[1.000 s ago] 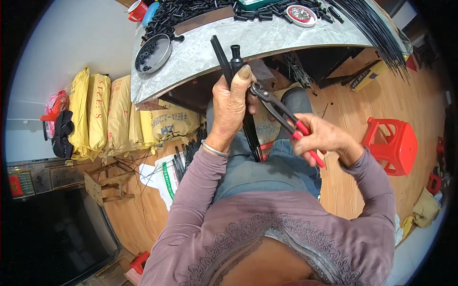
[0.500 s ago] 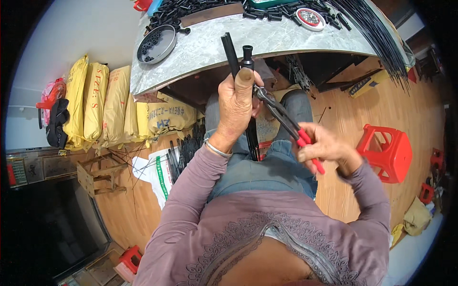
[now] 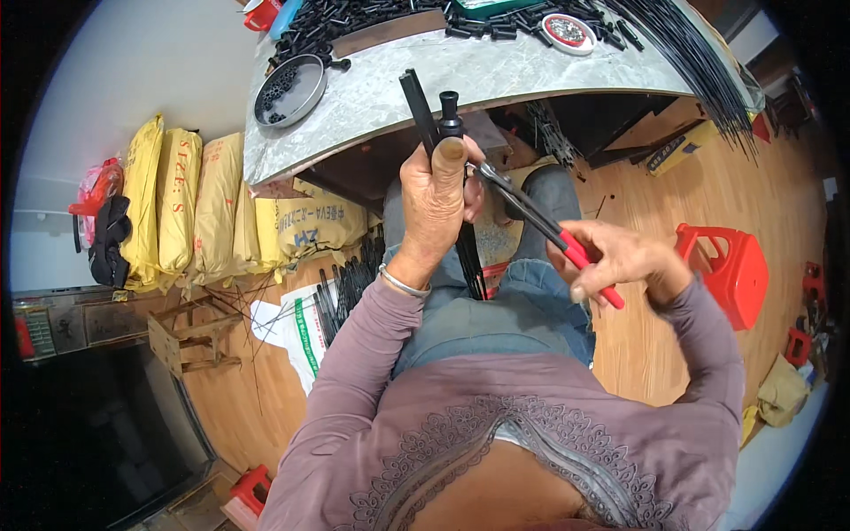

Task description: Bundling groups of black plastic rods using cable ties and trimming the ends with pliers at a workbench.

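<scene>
My left hand (image 3: 432, 202) is closed around a bundle of thin black rods (image 3: 419, 108), thumb up, above my lap. Beside them a black flared fitting (image 3: 450, 115) stands out past the same fingers. The rods' lower ends (image 3: 471, 265) hang between my knees. In my right hand (image 3: 624, 258) are pliers (image 3: 529, 209) with red grips, fingers wrapped round the handles. Their jaws reach the fingertips of my left hand; what they bite there is too small to make out.
Ahead is a marble-patterned table (image 3: 372, 97) bearing loose black fittings (image 3: 354, 26), a round grey dish (image 3: 312, 84), a small white-rimmed dish (image 3: 569, 34) and long black rods (image 3: 699, 66). Yellow sacks (image 3: 181, 195) line the left. A red stool (image 3: 739, 279) stands right.
My right hand has moved slightly right and upward, and the pliers' handles now look closer together. The left hand keeps its hold, shifted slightly in view.
</scene>
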A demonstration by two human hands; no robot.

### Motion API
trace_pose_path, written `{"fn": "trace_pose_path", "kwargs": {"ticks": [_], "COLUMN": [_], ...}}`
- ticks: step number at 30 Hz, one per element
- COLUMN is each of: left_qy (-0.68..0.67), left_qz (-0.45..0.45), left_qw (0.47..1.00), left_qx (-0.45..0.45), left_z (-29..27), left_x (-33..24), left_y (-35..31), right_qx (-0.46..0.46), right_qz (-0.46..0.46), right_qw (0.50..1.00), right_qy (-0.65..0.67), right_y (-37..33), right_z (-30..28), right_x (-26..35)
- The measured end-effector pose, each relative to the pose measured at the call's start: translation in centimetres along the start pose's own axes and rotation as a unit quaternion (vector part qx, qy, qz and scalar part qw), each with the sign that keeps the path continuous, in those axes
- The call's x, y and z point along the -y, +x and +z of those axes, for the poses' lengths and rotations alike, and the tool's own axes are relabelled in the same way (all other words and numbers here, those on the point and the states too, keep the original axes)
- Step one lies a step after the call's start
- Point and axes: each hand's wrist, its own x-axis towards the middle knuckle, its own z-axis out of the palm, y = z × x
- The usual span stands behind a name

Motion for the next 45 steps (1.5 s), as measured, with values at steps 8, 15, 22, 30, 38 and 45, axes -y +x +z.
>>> {"fn": "trace_pose_path", "kwargs": {"ticks": [8, 15, 22, 30, 38, 45], "left_qy": [-0.016, 0.021, -0.002, 0.005, -0.001, 0.011], "left_qz": [0.034, 0.03, 0.034, 0.028, 0.033, 0.012], "left_qw": [0.999, 0.999, 0.999, 1.0, 0.999, 0.999], "left_qx": [-0.031, -0.028, -0.015, 0.008, -0.015, 0.038], "left_z": [0.3, 0.2, -0.8, 0.7, -0.8, -0.3], "left_x": [0.0, 0.1, 0.6, 0.0, 0.4, -0.4], "left_y": [0.1, -0.6, -0.4, -0.9, -0.5, -0.5], "right_qx": [-0.168, -0.09, -0.157, -0.007, -0.252, 0.01], "right_qz": [0.041, 0.075, 0.023, 0.077, -0.104, 0.069], "right_qw": [0.985, 0.947, 0.987, 0.964, 0.838, 0.975], "right_qy": [-0.017, -0.298, -0.028, 0.253, -0.473, 0.212], "right_y": [-1.1, -1.3, -1.1, -1.1, -0.4, -0.4], "right_z": [1.2, 0.4, 0.5, 1.1, 2.0, 1.0], "right_x": [1.7, 2.8, 2.5, -1.1, 1.0, -1.5]}}
